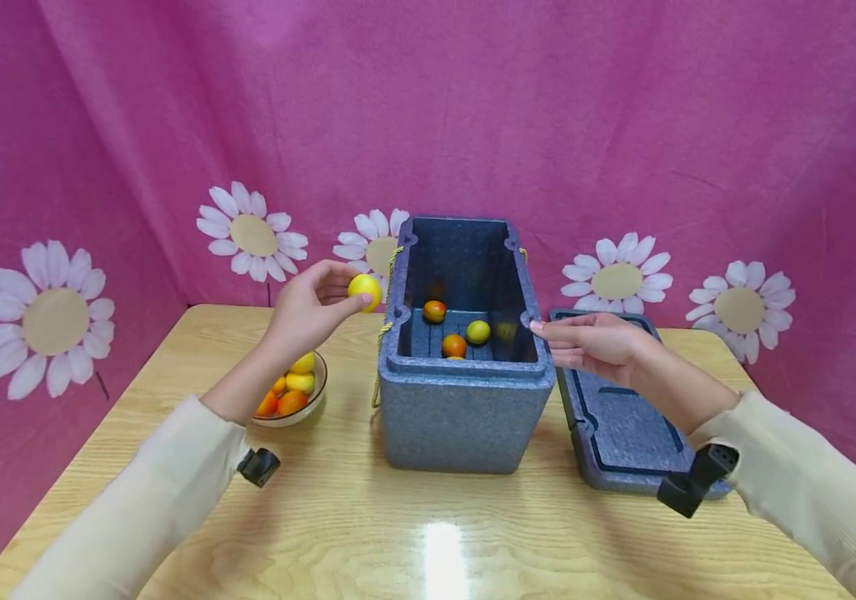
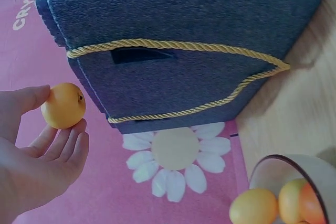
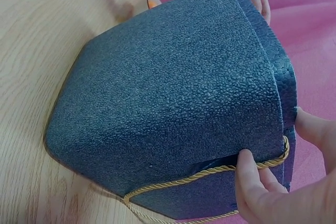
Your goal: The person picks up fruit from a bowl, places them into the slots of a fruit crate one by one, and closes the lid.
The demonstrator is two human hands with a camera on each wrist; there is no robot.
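Observation:
In the head view my left hand (image 1: pixel 312 302) pinches a round yellow fruit (image 1: pixel 364 292) between thumb and fingers, in the air just left of the box's rim. The left wrist view shows a dark dimple on the fruit. A deep grey foam box (image 1: pixel 465 425) stands uncovered on the table, with yellow rope on its sides. My right hand (image 1: pixel 598 343) holds its right wall, thumb at the rim and fingers against the outside by the rope (image 3: pixel 210 170). Several fruits lie inside, among them a red-orange one (image 1: pixel 434 312) and a yellow-green one (image 1: pixel 478 332).
Left of the box, a bowl (image 1: pixel 318 398) of yellow and orange fruits sits partly behind my left forearm. The box's grey lid (image 1: pixel 633 425) lies on the wooden table (image 1: pixel 322 517) at right, under my right forearm. A pink cloth (image 1: pixel 473 100) with daisies hangs behind.

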